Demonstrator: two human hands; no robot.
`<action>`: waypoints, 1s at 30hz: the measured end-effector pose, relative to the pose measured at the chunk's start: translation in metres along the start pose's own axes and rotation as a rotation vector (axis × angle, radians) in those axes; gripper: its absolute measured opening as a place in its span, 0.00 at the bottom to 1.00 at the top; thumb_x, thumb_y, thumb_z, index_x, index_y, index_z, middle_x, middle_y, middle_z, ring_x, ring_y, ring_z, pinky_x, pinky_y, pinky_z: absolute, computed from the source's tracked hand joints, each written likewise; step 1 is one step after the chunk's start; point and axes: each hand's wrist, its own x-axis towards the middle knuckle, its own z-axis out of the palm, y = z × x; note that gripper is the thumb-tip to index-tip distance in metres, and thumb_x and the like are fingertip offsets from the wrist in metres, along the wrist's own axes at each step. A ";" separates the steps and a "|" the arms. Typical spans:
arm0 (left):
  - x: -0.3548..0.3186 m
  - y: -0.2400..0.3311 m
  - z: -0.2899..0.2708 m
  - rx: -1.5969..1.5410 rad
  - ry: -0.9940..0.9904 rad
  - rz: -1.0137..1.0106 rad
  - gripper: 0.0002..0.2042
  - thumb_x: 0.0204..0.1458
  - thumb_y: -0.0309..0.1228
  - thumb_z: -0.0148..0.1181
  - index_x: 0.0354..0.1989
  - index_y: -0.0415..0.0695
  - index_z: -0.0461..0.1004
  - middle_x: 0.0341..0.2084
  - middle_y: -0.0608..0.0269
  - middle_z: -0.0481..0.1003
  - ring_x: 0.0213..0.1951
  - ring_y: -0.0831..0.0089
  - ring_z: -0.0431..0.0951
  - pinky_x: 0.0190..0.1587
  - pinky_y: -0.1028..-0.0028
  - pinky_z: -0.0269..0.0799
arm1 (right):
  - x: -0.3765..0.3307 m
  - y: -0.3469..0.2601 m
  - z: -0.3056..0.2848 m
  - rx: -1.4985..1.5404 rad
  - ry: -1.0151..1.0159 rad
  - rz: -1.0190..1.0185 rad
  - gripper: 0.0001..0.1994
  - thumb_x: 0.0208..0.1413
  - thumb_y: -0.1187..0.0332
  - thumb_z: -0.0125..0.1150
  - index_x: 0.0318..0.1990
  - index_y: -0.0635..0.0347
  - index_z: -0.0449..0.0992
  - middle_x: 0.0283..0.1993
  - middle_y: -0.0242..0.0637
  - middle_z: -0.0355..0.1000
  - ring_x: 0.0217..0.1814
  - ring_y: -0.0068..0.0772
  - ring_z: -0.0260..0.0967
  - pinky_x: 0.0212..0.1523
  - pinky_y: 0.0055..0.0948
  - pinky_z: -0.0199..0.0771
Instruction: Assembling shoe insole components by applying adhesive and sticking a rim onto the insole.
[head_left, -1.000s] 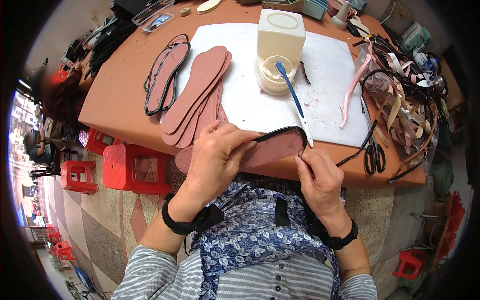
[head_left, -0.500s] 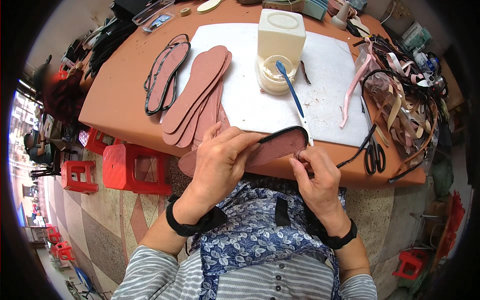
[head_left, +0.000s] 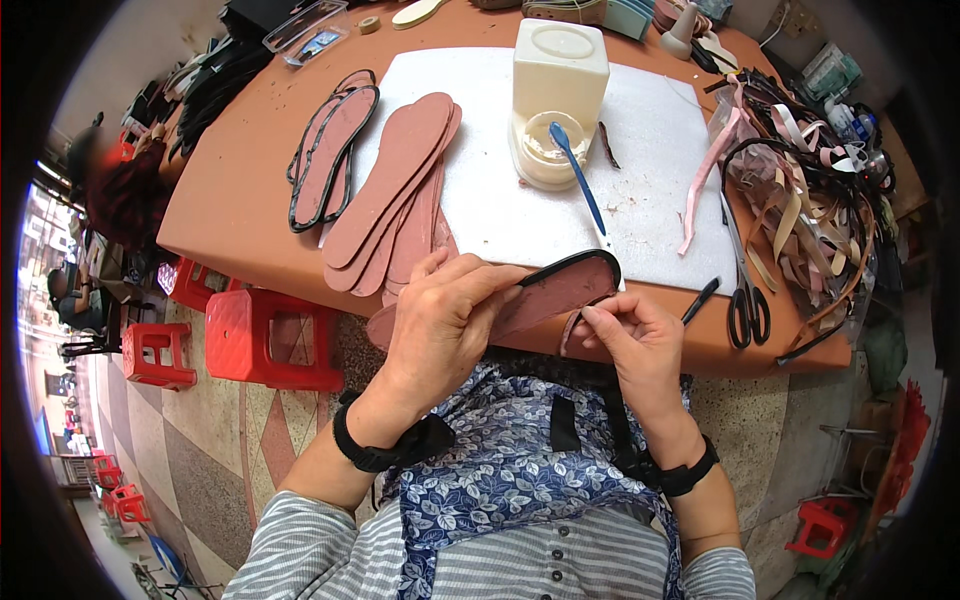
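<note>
My left hand (head_left: 440,318) grips a reddish-brown insole (head_left: 555,300) at its middle, thumb and fingers closed on its edges. A thin black edging strip (head_left: 590,254) runs around the insole's right rounded end. Beside that end, my right hand (head_left: 640,335) pinches the strip between thumb and fingertips. A short pinkish piece hangs below the pinch, and a black end (head_left: 702,298) shows beyond the right hand. Behind my left hand lies a fanned stack of plain insoles (head_left: 390,180). Black-edged insoles (head_left: 338,155) lie farther left.
A cream glue container (head_left: 560,75) with a blue-handled brush (head_left: 585,185) in its cup stands on a white foam sheet (head_left: 450,75). Scissors (head_left: 748,310) and a tangled heap of strips (head_left: 800,190) lie at right. Red stools (head_left: 265,335) stand at left; a person sits beyond.
My right hand has turned and shifted slightly, its fingers now pinching the strip just under the insole's end. The black tail has moved up and right. The insole has tipped slightly rightward.
</note>
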 end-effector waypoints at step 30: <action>-0.001 0.000 0.009 -0.362 -0.064 -0.136 0.09 0.54 0.24 0.63 0.44 0.40 0.81 0.33 0.55 0.81 0.38 0.65 0.82 0.40 0.70 0.76 | 0.006 -0.019 -0.001 -0.127 0.030 -0.085 0.04 0.61 0.74 0.62 0.38 0.67 0.77 0.31 0.31 0.75 0.31 0.17 0.74 0.31 0.16 0.74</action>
